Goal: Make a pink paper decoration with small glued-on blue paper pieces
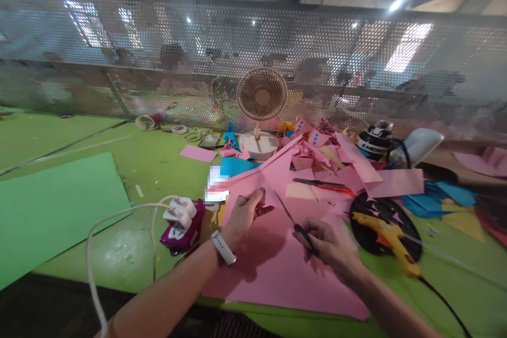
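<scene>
My left hand [244,214] presses on a large pink paper sheet [273,269] spread on the green table, fingers curled at the sheet's upper edge; a white band circles that wrist. My right hand [330,245] is closed round the dark handle of a thin-bladed knife [291,219], its blade pointing up and left over the pink sheet. The two hands are about a hand's width apart.
A yellow glue gun [386,235] lies on a black round mat at the right. A small fan [261,111] stands behind a heap of pink and blue paper scraps [328,163]. Red-handled scissors [322,185], a purple power strip [182,227] with white plugs, a green sheet [51,206] at left, a perforated metal screen behind.
</scene>
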`<state>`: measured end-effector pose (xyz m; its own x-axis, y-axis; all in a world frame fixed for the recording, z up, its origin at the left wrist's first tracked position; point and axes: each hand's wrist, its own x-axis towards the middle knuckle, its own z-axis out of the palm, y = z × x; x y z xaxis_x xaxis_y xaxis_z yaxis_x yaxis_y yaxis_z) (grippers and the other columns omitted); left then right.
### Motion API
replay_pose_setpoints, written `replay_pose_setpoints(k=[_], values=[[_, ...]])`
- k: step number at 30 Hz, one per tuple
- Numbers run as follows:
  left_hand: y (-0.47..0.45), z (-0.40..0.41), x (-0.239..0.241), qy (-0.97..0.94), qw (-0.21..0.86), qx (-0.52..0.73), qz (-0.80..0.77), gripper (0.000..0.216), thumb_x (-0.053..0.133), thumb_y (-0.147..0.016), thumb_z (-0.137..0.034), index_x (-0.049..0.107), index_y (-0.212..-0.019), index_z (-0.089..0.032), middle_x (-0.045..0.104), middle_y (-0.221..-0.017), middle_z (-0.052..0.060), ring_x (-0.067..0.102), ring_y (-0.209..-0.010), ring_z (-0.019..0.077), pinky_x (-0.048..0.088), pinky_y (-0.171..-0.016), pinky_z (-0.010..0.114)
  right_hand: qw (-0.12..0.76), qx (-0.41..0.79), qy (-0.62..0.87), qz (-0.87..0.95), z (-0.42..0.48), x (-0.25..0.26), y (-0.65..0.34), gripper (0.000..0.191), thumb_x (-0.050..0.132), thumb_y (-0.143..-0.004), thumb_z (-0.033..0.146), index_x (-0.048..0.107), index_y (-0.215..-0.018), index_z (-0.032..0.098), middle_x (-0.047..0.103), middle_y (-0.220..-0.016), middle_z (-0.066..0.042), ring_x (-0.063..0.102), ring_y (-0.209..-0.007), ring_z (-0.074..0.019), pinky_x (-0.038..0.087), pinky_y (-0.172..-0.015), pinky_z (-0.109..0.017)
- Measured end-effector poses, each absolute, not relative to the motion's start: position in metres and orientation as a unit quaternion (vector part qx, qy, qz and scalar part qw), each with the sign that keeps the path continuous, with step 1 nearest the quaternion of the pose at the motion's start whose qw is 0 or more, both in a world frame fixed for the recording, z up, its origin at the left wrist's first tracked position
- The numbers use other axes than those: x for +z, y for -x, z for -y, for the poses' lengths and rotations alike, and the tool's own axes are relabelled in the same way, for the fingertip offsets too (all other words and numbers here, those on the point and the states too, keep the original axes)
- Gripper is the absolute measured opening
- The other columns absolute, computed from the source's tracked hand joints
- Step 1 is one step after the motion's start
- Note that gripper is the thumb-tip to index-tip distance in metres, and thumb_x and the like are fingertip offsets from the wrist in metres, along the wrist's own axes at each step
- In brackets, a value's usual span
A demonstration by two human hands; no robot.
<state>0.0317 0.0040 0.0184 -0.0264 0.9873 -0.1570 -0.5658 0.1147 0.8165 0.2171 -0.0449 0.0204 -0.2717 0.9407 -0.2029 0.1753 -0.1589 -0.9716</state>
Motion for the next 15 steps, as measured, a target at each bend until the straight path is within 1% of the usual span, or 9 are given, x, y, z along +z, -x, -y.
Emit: replay_pose_setpoints(k=[3,6,10,15], values=[[-0.0321,-0.0023,0.0164,-0.286,0.642,0.607,-0.371,0.029,0.074,-0.064,-0.032,0.054,-0.055,-0.013,0.048,-0.055,-0.005,0.047,-0.057,0.0078,0.052,-0.075,0.037,0.334,0.573,0.504,0.554,0.0441,0.0223,-0.2167,0.039,0.064,-0.070,0.052,0.048,-0.065,0.017,0.051,-0.047,0.004,0.046,-0.040,-0.0066,0.027,-0.037,-0.017],[-0.0315,-0.0022,0.0142,-0.312,0.649,0.601,-0.345,0.029,0.071,-0.067,-0.032,0.054,-0.054,-0.013,0.045,-0.054,-0.005,0.045,-0.055,0.0072,0.052,-0.075,0.036,0.338,0.572,0.498,0.556,0.0441,0.0223,-0.2171,0.039,0.063,-0.070,0.052,0.048,-0.065,0.017,0.050,-0.049,0.004,0.049,-0.043,-0.0077,0.028,-0.038,-0.018],[-0.0312,-0.0033,0.0131,-0.302,0.653,0.598,-0.353,0.028,0.073,-0.065,-0.034,0.056,-0.055,-0.013,0.047,-0.055,-0.004,0.047,-0.056,0.0082,0.051,-0.072,0.034,0.335,0.573,0.501,0.554,0.0448,0.0234,-0.2166,0.040,0.064,-0.069,0.053,0.048,-0.064,0.017,0.049,-0.049,0.004,0.047,-0.042,-0.0074,0.026,-0.037,-0.018],[-0.0312,-0.0047,0.0118,-0.302,0.654,0.596,-0.355,0.028,0.073,-0.065,-0.034,0.055,-0.056,-0.014,0.048,-0.054,-0.005,0.050,-0.056,0.0089,0.051,-0.072,0.034,0.354,0.585,0.491,0.540,0.0445,0.0208,-0.2164,0.041,0.067,-0.066,0.053,0.048,-0.063,0.017,0.046,-0.049,0.006,0.047,-0.043,-0.0070,0.031,-0.039,-0.018]])
